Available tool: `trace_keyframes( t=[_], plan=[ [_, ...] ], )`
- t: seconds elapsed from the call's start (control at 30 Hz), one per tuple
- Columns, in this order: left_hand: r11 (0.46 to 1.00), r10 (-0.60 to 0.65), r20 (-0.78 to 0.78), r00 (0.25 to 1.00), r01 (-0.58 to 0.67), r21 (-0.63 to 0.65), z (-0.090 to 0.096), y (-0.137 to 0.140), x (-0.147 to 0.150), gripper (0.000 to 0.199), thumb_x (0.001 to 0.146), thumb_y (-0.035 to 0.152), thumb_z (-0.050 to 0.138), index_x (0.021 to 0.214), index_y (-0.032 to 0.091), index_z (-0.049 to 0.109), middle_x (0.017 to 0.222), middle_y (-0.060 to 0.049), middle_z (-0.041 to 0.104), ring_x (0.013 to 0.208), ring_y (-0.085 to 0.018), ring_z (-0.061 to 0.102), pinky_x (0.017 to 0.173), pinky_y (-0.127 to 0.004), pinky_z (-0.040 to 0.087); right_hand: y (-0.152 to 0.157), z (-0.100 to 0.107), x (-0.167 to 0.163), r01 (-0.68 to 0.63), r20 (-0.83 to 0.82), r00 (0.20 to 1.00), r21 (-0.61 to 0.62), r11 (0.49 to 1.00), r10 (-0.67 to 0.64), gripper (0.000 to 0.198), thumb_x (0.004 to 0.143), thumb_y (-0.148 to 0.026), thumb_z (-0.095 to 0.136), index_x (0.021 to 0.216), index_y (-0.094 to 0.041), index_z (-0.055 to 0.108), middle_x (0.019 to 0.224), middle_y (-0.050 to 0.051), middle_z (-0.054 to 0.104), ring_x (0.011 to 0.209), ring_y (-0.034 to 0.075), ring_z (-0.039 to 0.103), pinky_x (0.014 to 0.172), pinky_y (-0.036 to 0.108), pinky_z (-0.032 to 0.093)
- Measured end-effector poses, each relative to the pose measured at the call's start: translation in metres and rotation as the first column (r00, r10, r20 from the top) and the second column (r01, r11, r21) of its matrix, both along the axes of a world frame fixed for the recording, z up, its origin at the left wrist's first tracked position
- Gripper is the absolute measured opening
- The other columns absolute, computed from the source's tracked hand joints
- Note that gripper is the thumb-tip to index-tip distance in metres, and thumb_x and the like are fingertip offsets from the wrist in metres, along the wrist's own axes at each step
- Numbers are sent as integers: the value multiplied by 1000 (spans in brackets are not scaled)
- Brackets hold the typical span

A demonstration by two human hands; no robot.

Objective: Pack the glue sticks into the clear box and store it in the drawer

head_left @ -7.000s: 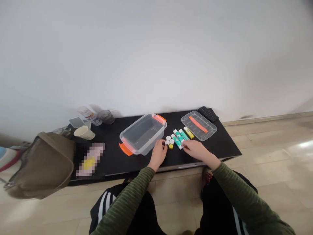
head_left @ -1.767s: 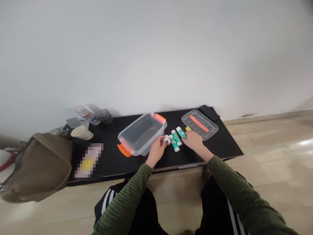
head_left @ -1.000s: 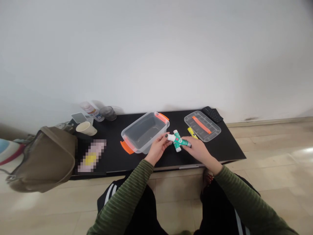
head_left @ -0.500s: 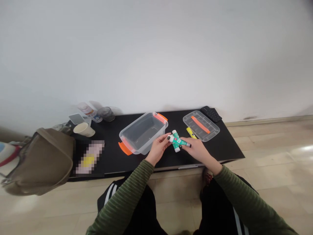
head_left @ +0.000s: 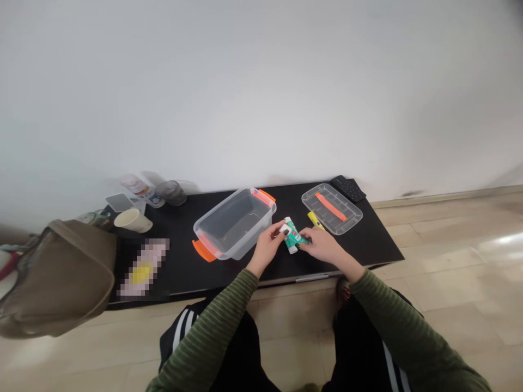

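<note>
My left hand (head_left: pixel 268 246) pinches the white end of a green-and-white glue stick (head_left: pixel 295 234). At its other end, my right hand (head_left: pixel 321 245) has its fingers closed around the stick and covers that tip. A second green-and-white glue stick (head_left: pixel 291 249) crosses under the first one, and its middle is hidden. I cannot tell whether it rests on the table or against my fingers. Just beyond my right hand lies a yellow stick-shaped item (head_left: pixel 315 220), partly covered. The clear plastic box (head_left: pixel 241 249) with orange latches stands open to the left of my hands.
A clear lid (head_left: pixel 354 219) with an orange handle lies at the right on the black table (head_left: pixel 368 245), beside a dark dotted item (head_left: pixel 350 189). Leftward are a paper cup (head_left: pixel 133 220), a bottle (head_left: pixel 141 190), a dark glass (head_left: pixel 171 193) and a brown bag (head_left: pixel 57 277).
My right hand has shifted its fingers over the dark end of the upper glue stick, which no longer shows. The whole view has shifted slightly.
</note>
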State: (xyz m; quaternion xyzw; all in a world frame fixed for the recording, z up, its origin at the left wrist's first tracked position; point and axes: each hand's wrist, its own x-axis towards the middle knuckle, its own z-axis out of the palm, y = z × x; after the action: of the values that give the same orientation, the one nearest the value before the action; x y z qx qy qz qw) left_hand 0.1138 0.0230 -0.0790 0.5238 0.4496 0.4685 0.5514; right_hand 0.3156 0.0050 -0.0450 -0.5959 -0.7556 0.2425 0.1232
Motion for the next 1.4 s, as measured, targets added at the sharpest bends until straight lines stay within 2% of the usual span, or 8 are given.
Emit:
trace_keyframes(
  t=[0.1,0.23,0.37,0.5,0.77,0.97,1.13,1.4],
  plan=[
    [991,105,-340,934,-71,112,-10,3,-5,31,83,25,68,113,20,69,105,-10,71,95,-23,66,92,-41,51,11,-1,4,140,152,978,31,990,-143,27,89,-37,61,111,-21,67,101,9,69,103,23,62,81,28,44],
    [969,117,-671,732,64,239,-17,1,-10,25,83,15,61,107,18,68,105,-9,61,94,-22,61,94,-40,48,24,-5,10,252,276,927,44,967,-254,33,91,-37,58,116,-17,66,111,15,67,111,28,59,84,32,45],
    [954,119,-795,595,153,258,-20,-3,-9,28,84,13,59,111,17,64,108,-9,54,103,-23,56,96,-38,46,31,-13,7,275,345,899,34,961,-269,32,91,-37,56,113,-16,66,118,17,64,114,29,57,84,33,47],
    [955,120,-839,531,171,244,-20,-3,-8,24,84,11,57,108,16,60,109,-10,52,102,-23,56,96,-36,45,34,-17,1,294,373,883,35,955,-286,30,91,-32,56,113,-14,65,119,18,64,116,30,56,81,33,48],
    [982,46,-869,492,137,130,-16,-6,-9,16,86,14,55,101,18,55,114,-11,52,90,-21,59,82,-33,46,33,-17,-3,320,400,866,22,947,-301,31,90,-30,58,118,-16,60,117,17,65,112,29,59,81,35,50],
    [981,21,-876,482,161,112,-13,-11,-11,15,85,14,54,99,19,54,106,-11,58,94,-24,60,83,-35,44,29,-15,-17,179,318,919,188,966,-232,25,94,-32,53,114,-19,61,120,15,61,119,26,51,81,31,49],
    [984,22,-858,513,143,110,-11,-10,-12,13,86,16,55,98,19,55,99,-10,63,92,-25,62,82,-36,45,29,-17,-32,131,261,952,121,984,-159,23,94,-33,51,106,-18,64,114,11,65,113,24,57,85,30,46],
    [970,68,-818,571,156,189,-10,-11,-16,29,88,18,56,117,18,58,112,-13,63,103,-26,62,91,-38,45,33,-19,-43,192,316,930,24,981,-189,34,93,-39,51,108,-13,66,114,16,67,110,27,62,80,33,48]
  ],
)
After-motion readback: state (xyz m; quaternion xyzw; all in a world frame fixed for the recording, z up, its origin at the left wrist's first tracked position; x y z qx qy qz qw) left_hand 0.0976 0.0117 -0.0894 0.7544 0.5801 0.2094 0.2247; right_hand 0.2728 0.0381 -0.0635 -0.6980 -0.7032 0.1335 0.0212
